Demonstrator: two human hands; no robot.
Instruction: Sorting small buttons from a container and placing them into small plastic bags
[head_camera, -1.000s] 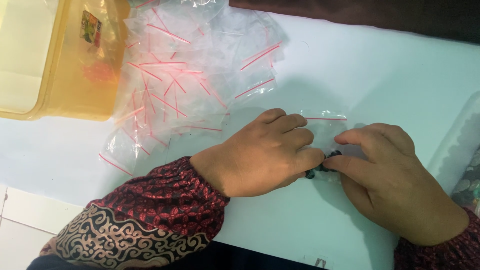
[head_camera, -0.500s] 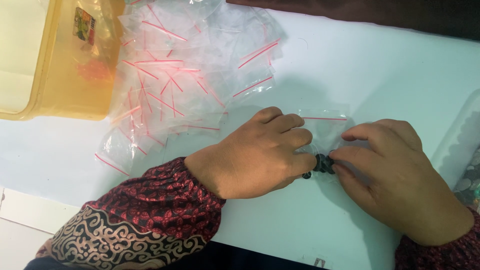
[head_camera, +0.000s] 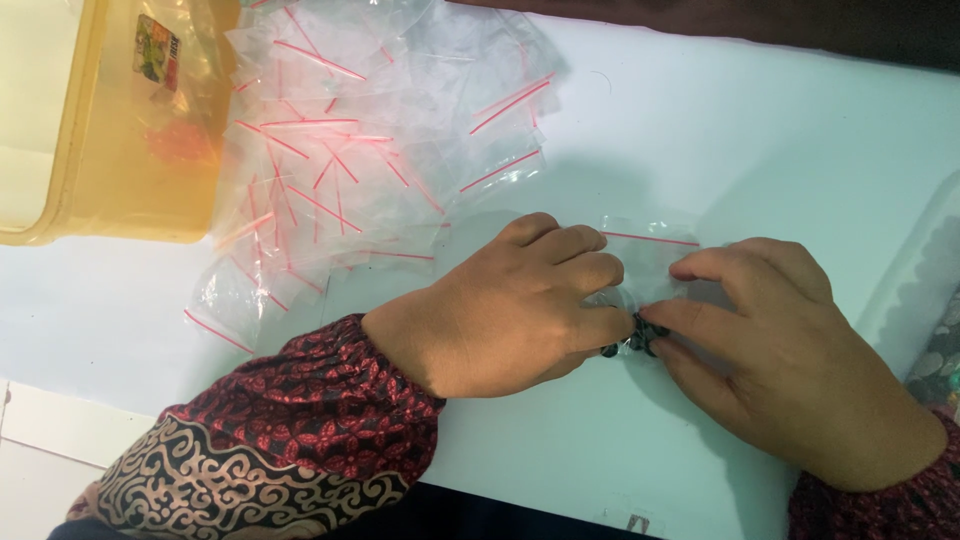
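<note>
A small clear zip bag with a red seal strip lies on the white table, between my two hands. Small dark round pieces sit bunched at its near end. My left hand rests on the table with its fingertips pinching the bag's left side by the dark pieces. My right hand presses on the bag's right side, its fingers touching the same dark pieces. The bag's lower part is hidden under the fingers.
A heap of empty clear zip bags with red strips spreads over the table's far left. A yellow translucent plastic box stands at the far left edge. Another clear container with dark pieces shows at the right edge.
Both hands stay on the small bag; the fingertips have shifted slightly around the dark pieces. The view has drifted a little.
</note>
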